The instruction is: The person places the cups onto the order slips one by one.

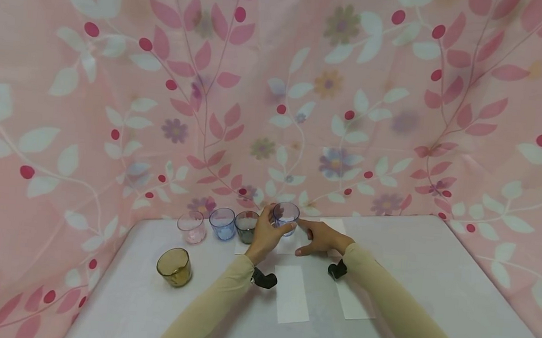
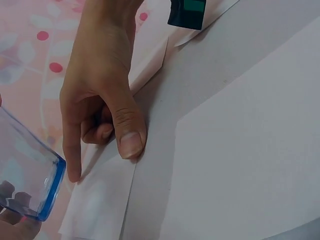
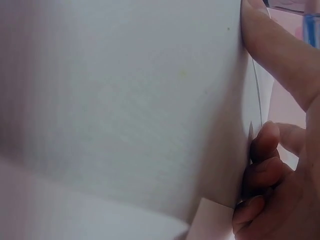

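Note:
In the head view my left hand [image 1: 267, 236] grips a clear blue-tinted glass cup [image 1: 286, 216] near the table's back edge. The left wrist view catches this cup [image 2: 30, 172] at its left side, fingertips at its wall. Just right of the cup is my right hand [image 1: 321, 239], low over the table. Its index finger reaches down to a white paper strip [image 2: 102, 200], the thumb rests at the strip's edge and the other fingers are bent under the palm. A dark grey glass cup [image 1: 246, 226] stands beside my left hand, partly behind it.
A blue glass cup [image 1: 222, 224] and a pink one [image 1: 192, 228] continue the row leftward. An amber glass cup [image 1: 174, 267] stands nearer the front. White paper strips [image 1: 292, 295] lie on the pale table [image 1: 438, 288]; a flowered pink curtain [image 1: 277, 84] hangs behind it.

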The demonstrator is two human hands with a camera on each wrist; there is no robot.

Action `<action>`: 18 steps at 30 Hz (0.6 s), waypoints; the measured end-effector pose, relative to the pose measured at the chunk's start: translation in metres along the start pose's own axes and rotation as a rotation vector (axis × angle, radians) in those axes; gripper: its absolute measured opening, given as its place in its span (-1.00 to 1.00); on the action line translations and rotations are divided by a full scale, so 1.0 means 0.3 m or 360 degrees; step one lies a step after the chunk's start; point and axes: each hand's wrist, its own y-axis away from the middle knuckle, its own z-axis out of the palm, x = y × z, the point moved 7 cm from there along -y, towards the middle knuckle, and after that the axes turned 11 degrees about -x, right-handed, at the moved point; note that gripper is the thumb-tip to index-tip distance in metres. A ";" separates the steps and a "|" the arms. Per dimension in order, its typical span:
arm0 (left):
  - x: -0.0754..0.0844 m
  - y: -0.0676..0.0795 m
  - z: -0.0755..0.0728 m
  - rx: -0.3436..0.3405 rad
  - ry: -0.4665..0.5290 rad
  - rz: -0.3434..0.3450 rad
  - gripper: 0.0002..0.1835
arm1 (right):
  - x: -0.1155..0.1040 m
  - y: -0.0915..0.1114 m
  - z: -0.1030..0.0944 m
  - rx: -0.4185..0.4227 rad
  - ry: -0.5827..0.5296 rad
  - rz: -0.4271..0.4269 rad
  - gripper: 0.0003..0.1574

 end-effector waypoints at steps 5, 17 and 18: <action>-0.043 -0.011 0.004 0.0011 -0.0034 0.0007 -0.20 | 0.001 -0.002 -0.001 -0.0002 0.0025 0.0002 0.33; -0.088 -0.021 0.014 0.0004 -0.0031 0.0008 -0.23 | 0.006 -0.011 0.002 0.0004 0.0021 -0.0015 0.30; -0.092 -0.022 0.015 -0.0002 -0.0036 0.0012 -0.23 | 0.005 -0.012 0.002 0.0006 0.0017 -0.0021 0.28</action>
